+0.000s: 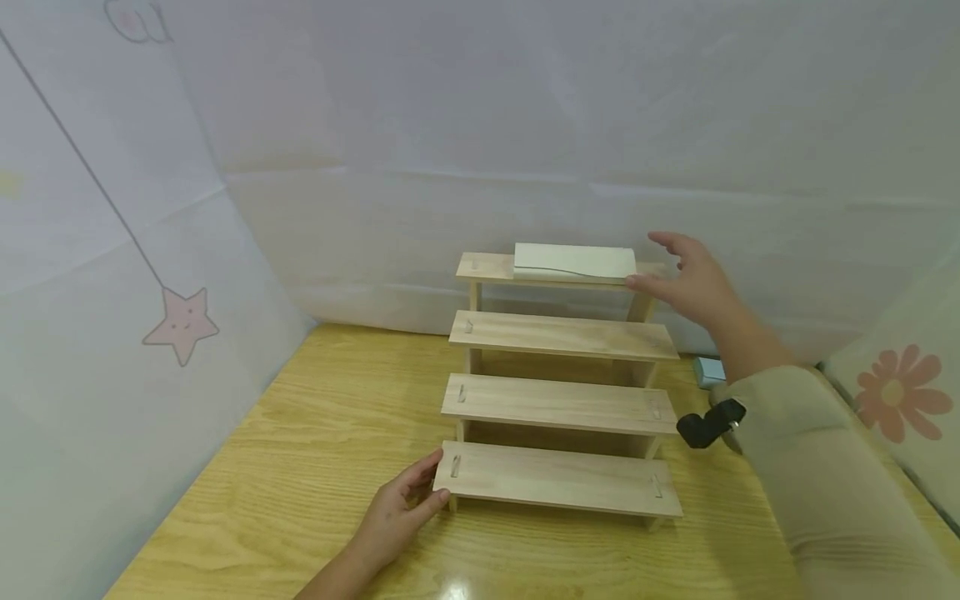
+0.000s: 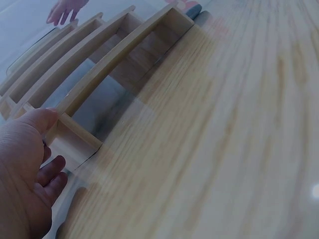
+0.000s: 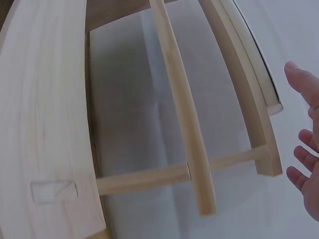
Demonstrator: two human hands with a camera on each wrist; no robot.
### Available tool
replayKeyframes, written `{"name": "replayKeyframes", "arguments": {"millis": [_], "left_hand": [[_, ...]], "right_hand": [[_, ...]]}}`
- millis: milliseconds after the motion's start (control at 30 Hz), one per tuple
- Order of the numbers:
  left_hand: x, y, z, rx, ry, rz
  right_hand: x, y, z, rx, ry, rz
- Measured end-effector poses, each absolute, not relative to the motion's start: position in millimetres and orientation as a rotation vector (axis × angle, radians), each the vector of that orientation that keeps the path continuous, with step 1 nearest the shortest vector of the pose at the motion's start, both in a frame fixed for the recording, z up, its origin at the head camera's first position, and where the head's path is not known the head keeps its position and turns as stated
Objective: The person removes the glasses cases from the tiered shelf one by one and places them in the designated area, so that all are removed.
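A pale wooden stepped display rack (image 1: pixel 558 404) stands on the table with its tiers rising toward the back wall. My left hand (image 1: pixel 397 512) grips the left end of its lowest tier, thumb at the front corner; in the left wrist view the thumb (image 2: pixel 42 119) touches the board's end. On the top tier lies a flat white case (image 1: pixel 573 261). Beside that case's right end is my right hand (image 1: pixel 693 279), its thumb and fingers spread apart. In the right wrist view a small gap shows between the right hand (image 3: pixel 306 144) and the case (image 3: pixel 261 74).
A light blue box (image 1: pixel 708 372) sits on the wooden table (image 1: pixel 322 417) to the right of the rack, partly behind the right forearm. A dark object (image 1: pixel 711 423) is at the right sleeve's cuff. White sheeting (image 1: pixel 375 225) hangs close behind the rack and along both sides.
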State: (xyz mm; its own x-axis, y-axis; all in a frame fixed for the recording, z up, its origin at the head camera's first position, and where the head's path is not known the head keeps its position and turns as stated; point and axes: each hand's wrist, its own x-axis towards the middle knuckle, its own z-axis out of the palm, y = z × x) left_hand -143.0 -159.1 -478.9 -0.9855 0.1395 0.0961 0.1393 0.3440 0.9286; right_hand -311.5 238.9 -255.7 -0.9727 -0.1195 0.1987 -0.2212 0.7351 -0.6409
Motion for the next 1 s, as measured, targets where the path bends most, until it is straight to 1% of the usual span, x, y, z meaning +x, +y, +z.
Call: {"name": "replayKeyframes", "arguments": {"millis": [600,1000], "left_hand": [[-142.9,-157.1,-480.1,0.263,2.602,1.755],[-142.1,-156.3,-481.3,0.239,2.575,1.758]], "right_hand": [[-327.6,202.4,-254.6,0.401,-2.766,1.016],[-339.1,194.3,-256.6,0.363,-2.825,0.965]]}}
